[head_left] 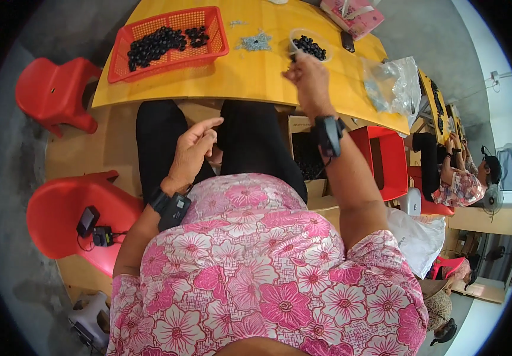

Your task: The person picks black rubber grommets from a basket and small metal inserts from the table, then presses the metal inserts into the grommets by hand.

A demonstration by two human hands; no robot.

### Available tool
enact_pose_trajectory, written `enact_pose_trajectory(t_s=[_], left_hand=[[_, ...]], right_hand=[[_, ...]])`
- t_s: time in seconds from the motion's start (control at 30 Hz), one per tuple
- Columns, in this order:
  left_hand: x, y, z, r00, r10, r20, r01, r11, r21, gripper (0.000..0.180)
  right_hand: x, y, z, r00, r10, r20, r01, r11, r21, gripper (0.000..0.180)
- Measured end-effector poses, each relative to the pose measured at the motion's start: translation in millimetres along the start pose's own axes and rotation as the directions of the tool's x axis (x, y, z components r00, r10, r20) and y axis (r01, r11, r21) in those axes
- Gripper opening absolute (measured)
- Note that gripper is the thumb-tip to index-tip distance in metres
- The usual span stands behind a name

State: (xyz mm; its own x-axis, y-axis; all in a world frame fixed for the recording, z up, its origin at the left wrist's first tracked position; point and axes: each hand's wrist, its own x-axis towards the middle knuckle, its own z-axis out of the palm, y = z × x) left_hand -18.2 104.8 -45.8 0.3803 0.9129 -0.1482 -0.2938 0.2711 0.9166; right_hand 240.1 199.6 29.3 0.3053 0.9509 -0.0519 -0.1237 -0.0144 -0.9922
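My right hand [309, 82] is over the table at the near side of a clear round tub [292, 38] with small black parts [310, 47] in it. Its fingers are curled together, and a dark bit shows at the fingertips, too small to name. Above my lap, my left hand [192, 153] has its index finger stretched out and the other fingers loosely bent; nothing shows in it. A small pile of silvery metal pieces [256, 41] lies left of the tub. Further left stands a red plastic basket [219, 35] with many black parts [156, 47].
On the table's right lie a phone [348, 41], a pink box [353, 16] and clear plastic bags [395, 86]. Below its edge are a red crate [389, 163] and a cardboard box [300, 124]. Red chairs [54, 92] stand left. Other people [460, 184] sit at the right.
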Motion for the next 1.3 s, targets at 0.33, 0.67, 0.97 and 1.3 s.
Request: enact_pose_trajectory(t_s=[0.33,0.67,0.97,1.3], left_hand=[[9,45,-49,0.972,-0.178,0.151,0.169,0.983,0.071,0.032],[5,58,-72,0.980,-0.079,0.183,0.081,0.997,-0.004,0.034],[24,41,-85,0.987,-0.026,0.159,0.036,0.998,-0.060,0.030],[31,25,-110,0.980,-0.061,0.190,0.082,0.991,-0.102,0.030]], right_hand=[[92,-19,-21,0.933,-0.188,-0.306,0.082,0.941,-0.327,0.021],[21,-46,165,0.846,-0.310,0.433,0.508,0.714,-0.482,0.017],[71,1,243,0.580,-0.093,0.809,0.780,0.349,-0.519,0.022],[97,49,280,0.496,0.018,0.868,0.865,0.080,-0.495,0.026]])
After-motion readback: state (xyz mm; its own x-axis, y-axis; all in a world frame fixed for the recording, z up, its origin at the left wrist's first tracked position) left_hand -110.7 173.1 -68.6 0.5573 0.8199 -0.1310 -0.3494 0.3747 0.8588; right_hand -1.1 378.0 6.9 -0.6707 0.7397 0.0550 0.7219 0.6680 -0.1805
